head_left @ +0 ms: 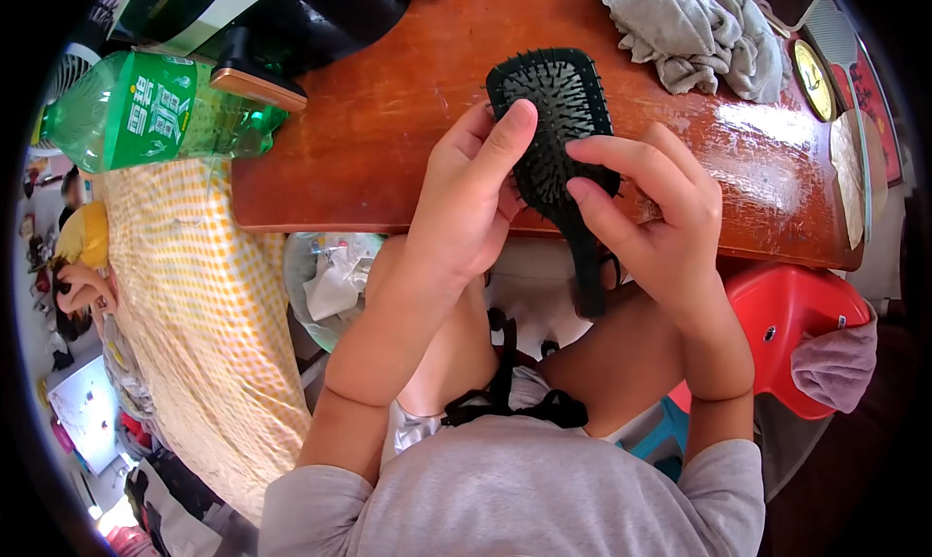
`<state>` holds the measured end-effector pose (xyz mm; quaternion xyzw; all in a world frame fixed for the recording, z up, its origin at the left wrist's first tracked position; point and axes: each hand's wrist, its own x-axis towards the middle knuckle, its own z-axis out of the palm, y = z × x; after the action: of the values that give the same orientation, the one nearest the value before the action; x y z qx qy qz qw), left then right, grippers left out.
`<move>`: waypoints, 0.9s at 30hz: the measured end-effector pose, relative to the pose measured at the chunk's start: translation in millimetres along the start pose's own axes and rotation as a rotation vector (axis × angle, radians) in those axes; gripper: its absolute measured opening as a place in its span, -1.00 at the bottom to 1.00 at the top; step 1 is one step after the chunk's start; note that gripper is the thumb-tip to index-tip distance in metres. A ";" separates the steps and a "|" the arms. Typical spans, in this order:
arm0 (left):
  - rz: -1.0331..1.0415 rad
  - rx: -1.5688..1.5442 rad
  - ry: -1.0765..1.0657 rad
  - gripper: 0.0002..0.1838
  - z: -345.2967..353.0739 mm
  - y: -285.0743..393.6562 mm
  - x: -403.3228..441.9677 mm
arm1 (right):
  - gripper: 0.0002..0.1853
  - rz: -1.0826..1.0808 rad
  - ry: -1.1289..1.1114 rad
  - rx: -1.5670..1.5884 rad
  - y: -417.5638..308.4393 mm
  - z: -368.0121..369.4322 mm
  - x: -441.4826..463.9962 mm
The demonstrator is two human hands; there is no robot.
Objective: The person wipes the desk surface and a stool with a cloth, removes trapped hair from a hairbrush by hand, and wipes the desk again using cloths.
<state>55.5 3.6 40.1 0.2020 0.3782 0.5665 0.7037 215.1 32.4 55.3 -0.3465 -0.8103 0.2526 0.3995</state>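
Note:
A black paddle hairbrush (555, 96) is held up over the table's front edge, bristles facing me and handle pointing down toward my lap. My left hand (473, 183) grips the brush head from its left side, the thumb along the edge and the other fingers partly hidden behind. My right hand (660, 203) is at the lower right of the bristles. Its index finger and thumb tips come close together there, in a loose pinch. Whether anything thin lies between those fingertips is too small to make out.
The glossy reddish-brown table (369, 149) carries a grey cloth (689, 33) at back right. A green plastic bottle (146, 113) lies tilted at left, above a yellow checkered cloth (194, 295). Below are a waste bin (301, 295) with crumpled tissue and a red stool (786, 310) with a purple towel (837, 365).

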 end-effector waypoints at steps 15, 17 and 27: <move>0.444 0.486 0.210 -0.67 3.0 -8.1 0.0 | -0.84 -0.063 0.120 -0.188 6.9 6.1 5.2; 0.437 0.530 0.249 -0.69 1.0 -11.4 2.0 | -0.81 -0.100 0.168 -0.157 6.8 10.5 6.5; 0.645 0.704 0.275 -0.69 0.1 -17.7 7.6 | -0.81 -0.140 0.073 -0.191 6.5 6.4 10.4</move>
<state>67.5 6.0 25.2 0.4573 0.5542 0.6148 0.3252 207.6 43.7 52.3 -0.3344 -0.8378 0.1332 0.4106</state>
